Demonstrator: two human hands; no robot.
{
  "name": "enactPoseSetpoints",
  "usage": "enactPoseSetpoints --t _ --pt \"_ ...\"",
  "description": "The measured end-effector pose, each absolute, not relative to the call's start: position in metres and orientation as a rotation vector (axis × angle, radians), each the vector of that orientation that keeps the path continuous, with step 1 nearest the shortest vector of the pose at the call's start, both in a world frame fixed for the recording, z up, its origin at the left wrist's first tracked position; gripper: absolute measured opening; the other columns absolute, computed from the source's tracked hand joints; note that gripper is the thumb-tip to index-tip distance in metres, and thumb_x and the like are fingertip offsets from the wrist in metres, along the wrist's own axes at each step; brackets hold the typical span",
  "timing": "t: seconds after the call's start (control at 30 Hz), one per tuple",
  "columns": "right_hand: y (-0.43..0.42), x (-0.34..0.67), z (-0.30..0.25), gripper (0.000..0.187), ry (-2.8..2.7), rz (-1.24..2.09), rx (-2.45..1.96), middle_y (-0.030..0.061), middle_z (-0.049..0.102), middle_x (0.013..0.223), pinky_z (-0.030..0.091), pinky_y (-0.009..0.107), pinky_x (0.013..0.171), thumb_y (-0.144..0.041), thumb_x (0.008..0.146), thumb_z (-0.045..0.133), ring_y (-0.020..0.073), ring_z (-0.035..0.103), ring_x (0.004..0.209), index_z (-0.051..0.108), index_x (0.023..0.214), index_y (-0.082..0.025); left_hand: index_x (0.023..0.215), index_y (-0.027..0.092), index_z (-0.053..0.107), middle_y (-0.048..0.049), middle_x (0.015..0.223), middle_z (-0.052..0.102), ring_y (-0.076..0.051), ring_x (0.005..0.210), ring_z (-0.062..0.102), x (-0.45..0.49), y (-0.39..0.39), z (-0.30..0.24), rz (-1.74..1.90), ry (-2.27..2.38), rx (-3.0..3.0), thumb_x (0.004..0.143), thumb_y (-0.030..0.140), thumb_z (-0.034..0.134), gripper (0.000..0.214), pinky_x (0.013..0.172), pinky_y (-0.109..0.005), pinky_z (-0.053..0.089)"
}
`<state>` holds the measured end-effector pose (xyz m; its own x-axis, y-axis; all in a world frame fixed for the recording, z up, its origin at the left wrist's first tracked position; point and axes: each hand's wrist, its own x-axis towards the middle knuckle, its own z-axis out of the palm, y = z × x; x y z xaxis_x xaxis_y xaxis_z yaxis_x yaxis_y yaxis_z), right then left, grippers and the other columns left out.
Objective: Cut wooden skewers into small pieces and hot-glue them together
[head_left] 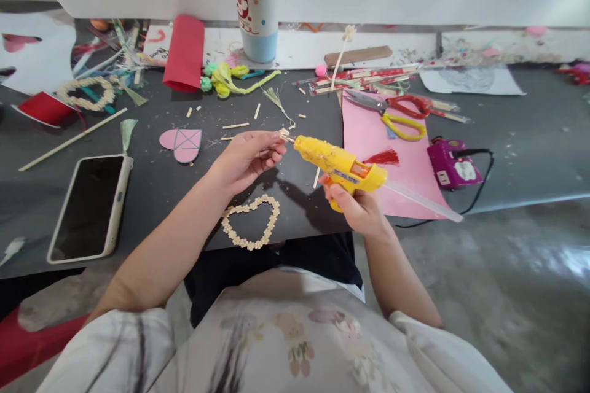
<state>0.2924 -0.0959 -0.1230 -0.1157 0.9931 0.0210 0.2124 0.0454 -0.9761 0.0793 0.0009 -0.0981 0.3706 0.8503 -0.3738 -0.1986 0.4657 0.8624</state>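
Observation:
My right hand (354, 202) grips a yellow hot glue gun (332, 163) by its handle, nozzle pointing left. A clear glue stick (424, 198) sticks out of its back end. Between thumb and fingertips, my left hand (249, 156) pinches a small pale piece (284, 134), right at the nozzle tip; its exact shape is too small to tell. Below my left hand, a heart-shaped frame (275, 215) made of small pale beads or pieces lies near the table's front edge. Several short pale sticks (236, 126) lie just beyond my left hand.
A phone (92, 206) and a pink heart cutout (182, 144) lie to the left. Scissors (405, 120) and a red tassel (385, 156) rest on pink paper (359, 129). A purple power box (454, 166) with a cord stands right; a tumbler (258, 12) stands at the back.

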Motion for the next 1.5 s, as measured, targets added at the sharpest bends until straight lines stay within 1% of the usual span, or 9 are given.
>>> enactPoseSetpoints --t 0.1,0.33,0.57,1.0,1.17,1.33,1.5 --pt "-0.0964 0.2936 -0.1255 0.033 -1.478 1.129 -1.321 0.0052 0.064 0.091 0.049 0.028 0.062 -0.047 0.087 0.053 0.0172 0.061 0.081 0.065 0.103 -0.022 0.074 0.015 0.067 -0.0004 0.071 0.064 -0.001 0.055 0.054 0.0791 0.0006 -0.0969 0.776 0.946 0.820 0.074 0.029 0.068 0.014 0.051 -0.010 0.044" --pt "-0.0975 0.2959 -0.1253 0.031 -1.505 1.091 -1.391 0.0034 0.063 0.085 0.047 0.027 0.061 -0.047 0.087 0.052 0.0163 0.059 0.078 0.067 0.101 -0.023 0.074 0.014 0.067 0.0002 0.070 0.063 -0.001 0.054 0.054 0.0790 -0.0001 -0.0949 0.770 0.920 0.801 0.075 0.025 0.066 0.010 0.050 -0.009 0.043" --pt "-0.0960 0.2944 -0.1206 0.029 -1.526 1.068 -1.360 0.0006 0.058 0.069 0.046 0.026 0.058 -0.047 0.087 0.051 0.0128 0.053 0.061 0.063 0.088 -0.021 0.073 0.015 0.067 -0.0002 0.070 0.063 -0.001 0.054 0.054 0.0791 -0.0007 -0.0947 0.764 0.950 0.807 0.077 0.024 0.064 0.011 0.050 -0.009 0.044" --pt "-0.0958 0.2954 -0.1195 0.029 -1.525 1.105 -1.317 -0.0003 0.052 0.066 0.038 0.025 0.051 -0.046 0.089 0.049 0.0107 0.046 0.057 0.057 0.078 -0.020 0.072 0.015 0.067 0.0005 0.067 0.062 -0.001 0.052 0.053 0.0794 -0.0007 -0.0944 0.763 0.926 0.819 0.076 0.025 0.065 0.011 0.048 -0.009 0.043" --pt "-0.0967 0.2963 -0.1225 0.029 -1.498 1.122 -1.339 0.0009 0.055 0.069 0.041 0.025 0.051 -0.048 0.088 0.050 0.0121 0.050 0.059 0.060 0.086 -0.021 0.074 0.015 0.066 -0.0004 0.069 0.062 -0.001 0.053 0.054 0.0795 -0.0004 -0.0942 0.753 0.976 0.828 0.077 0.026 0.063 0.012 0.049 -0.010 0.043" --pt "-0.0969 0.2965 -0.1228 0.031 -1.497 1.100 -1.351 0.0016 0.057 0.071 0.043 0.026 0.053 -0.050 0.087 0.050 0.0127 0.052 0.060 0.061 0.086 -0.021 0.073 0.015 0.066 -0.0010 0.070 0.062 -0.002 0.053 0.054 0.0793 -0.0005 -0.0942 0.762 0.997 0.840 0.077 0.026 0.063 0.012 0.049 -0.012 0.044" --pt "-0.0971 0.2967 -0.1232 0.031 -1.501 1.075 -1.357 0.0023 0.059 0.073 0.045 0.027 0.056 -0.049 0.088 0.049 0.0140 0.056 0.065 0.062 0.087 -0.021 0.072 0.015 0.067 -0.0007 0.069 0.062 -0.002 0.053 0.054 0.0793 -0.0004 -0.0947 0.775 0.951 0.815 0.077 0.025 0.064 0.012 0.048 -0.011 0.043"
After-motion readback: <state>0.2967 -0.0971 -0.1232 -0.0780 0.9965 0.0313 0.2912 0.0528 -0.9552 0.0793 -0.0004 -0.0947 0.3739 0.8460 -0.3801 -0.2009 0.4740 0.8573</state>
